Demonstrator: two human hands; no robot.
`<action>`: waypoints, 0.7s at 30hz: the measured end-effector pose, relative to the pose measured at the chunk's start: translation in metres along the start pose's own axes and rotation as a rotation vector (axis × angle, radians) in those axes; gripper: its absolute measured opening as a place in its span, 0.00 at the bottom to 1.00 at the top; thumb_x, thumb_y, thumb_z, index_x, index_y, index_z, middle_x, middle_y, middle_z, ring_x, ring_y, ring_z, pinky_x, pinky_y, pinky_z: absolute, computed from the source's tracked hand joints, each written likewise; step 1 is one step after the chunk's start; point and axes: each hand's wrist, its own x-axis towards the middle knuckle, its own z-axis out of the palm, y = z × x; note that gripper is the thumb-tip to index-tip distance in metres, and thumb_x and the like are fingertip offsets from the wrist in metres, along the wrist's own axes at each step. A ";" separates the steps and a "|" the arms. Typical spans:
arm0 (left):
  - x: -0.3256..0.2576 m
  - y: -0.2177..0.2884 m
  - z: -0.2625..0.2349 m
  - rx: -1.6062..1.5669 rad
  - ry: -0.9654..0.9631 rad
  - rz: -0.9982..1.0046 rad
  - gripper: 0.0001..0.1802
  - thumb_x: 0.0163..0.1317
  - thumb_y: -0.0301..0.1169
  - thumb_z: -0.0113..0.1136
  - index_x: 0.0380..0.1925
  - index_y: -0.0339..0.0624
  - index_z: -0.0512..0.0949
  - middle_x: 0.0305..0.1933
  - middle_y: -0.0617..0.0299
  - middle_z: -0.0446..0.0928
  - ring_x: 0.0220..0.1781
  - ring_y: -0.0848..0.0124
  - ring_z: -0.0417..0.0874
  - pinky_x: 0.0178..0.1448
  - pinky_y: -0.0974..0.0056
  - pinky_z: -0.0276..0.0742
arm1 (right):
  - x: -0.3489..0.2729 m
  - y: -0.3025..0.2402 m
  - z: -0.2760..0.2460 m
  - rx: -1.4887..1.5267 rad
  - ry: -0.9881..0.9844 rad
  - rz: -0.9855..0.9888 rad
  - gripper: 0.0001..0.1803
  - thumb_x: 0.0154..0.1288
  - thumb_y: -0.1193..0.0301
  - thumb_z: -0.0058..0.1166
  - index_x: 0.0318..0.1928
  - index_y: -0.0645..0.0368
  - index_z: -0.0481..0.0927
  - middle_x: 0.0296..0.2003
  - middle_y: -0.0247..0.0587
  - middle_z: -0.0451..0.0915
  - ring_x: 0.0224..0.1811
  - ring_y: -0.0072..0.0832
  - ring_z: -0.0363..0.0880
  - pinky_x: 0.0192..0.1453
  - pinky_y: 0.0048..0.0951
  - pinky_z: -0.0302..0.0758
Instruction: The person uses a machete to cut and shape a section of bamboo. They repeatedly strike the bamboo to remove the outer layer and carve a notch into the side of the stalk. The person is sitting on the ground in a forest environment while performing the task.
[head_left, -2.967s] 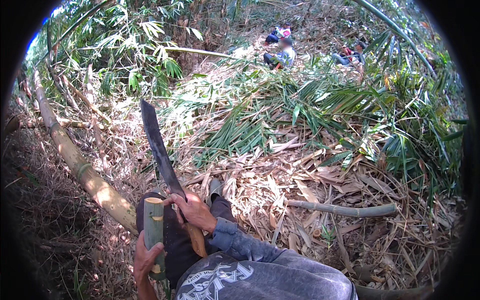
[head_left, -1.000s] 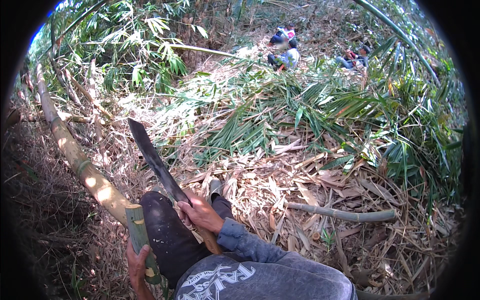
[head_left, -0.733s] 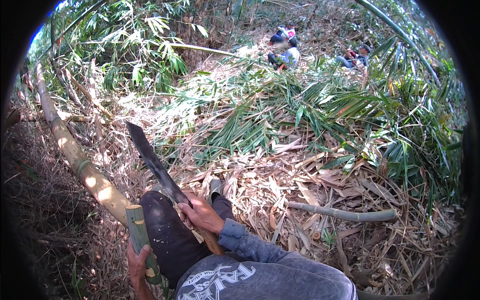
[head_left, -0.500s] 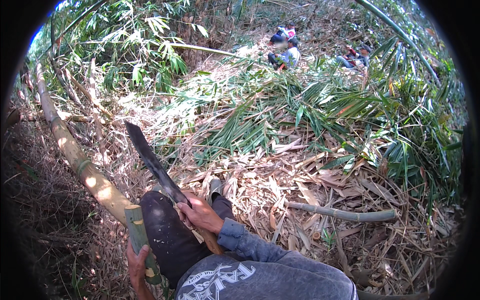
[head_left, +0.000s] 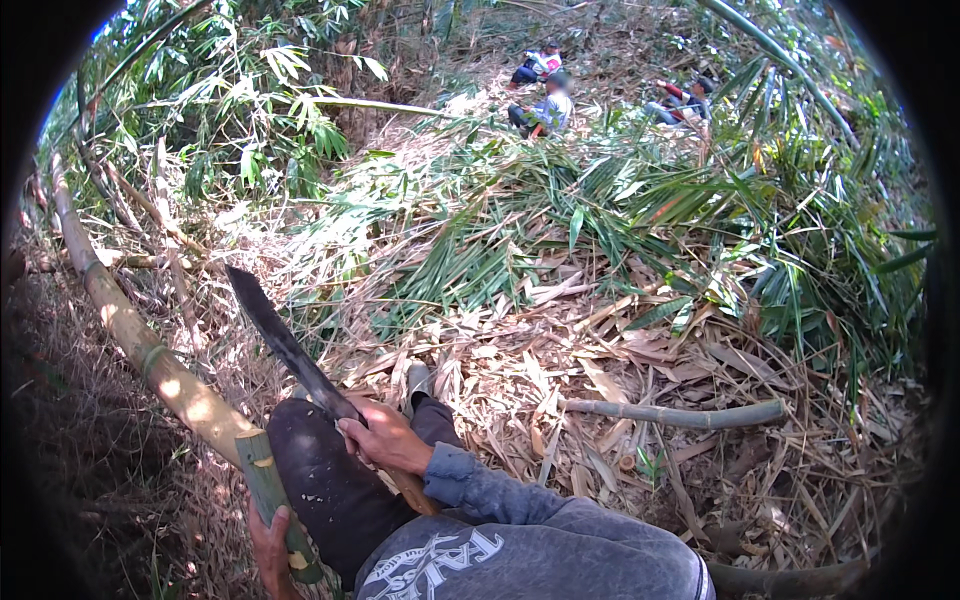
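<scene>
My right hand point(head_left: 385, 437) is closed round a machete point(head_left: 285, 340) near the lower end of its long dark blade. The wooden handle runs on below the hand toward my lap, and the blade points up and to the left. In my left hand point(head_left: 270, 548) is a short piece of green bamboo point(head_left: 265, 480), upright and slightly tilted beside my left thigh. Pale cut patches show on the bamboo's side. My left fingers wrap round its lower part. The blade and the bamboo piece are apart.
A long thick bamboo pole point(head_left: 150, 360) slants along my left, passing behind the short piece. A cut bamboo length point(head_left: 680, 413) lies on dry leaves at the right. Green bamboo leaves point(head_left: 590, 220) are heaped ahead. Several people sit farther off, among them one person point(head_left: 545, 108).
The whole view has shifted a little. My right hand still grips the machete and my left hand the bamboo, both in nearly the same pose.
</scene>
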 end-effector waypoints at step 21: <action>0.006 -0.015 -0.002 -0.043 0.001 0.001 0.32 0.65 0.48 0.61 0.60 0.37 0.66 0.37 0.62 0.73 0.31 0.73 0.76 0.34 0.67 0.75 | 0.000 0.001 -0.001 0.001 0.004 0.013 0.17 0.76 0.67 0.44 0.59 0.60 0.70 0.22 0.32 0.74 0.16 0.18 0.70 0.19 0.24 0.69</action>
